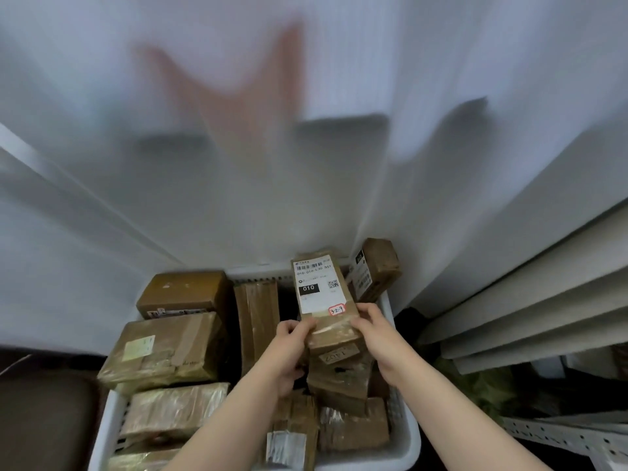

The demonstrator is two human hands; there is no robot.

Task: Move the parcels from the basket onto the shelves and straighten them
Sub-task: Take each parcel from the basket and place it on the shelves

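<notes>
- The left hand (291,338) grasps the near left corner of a labelled parcel (323,294), its fingers curled round the edge.
- The right hand (375,329) grasps the near right corner of the same parcel, thumb on the top face.
- The labelled parcel is held tilted above the far right part of the basket (406,433). A white shipping label faces up, with a small red-bordered sticker at its near edge.
- Just under it, a taped brown parcel (339,373) lies among others by the basket's right edge.
- An upright narrow parcel (256,314) stands in the middle of the basket, left of the hands.
- A large flat parcel (163,348) lies along the left edge, and a darker box (185,290) sits in the far left corner.
- A small box (373,270) leans over the far right corner.
- Pale shelves (526,300) run to the right of the basket.
</notes>
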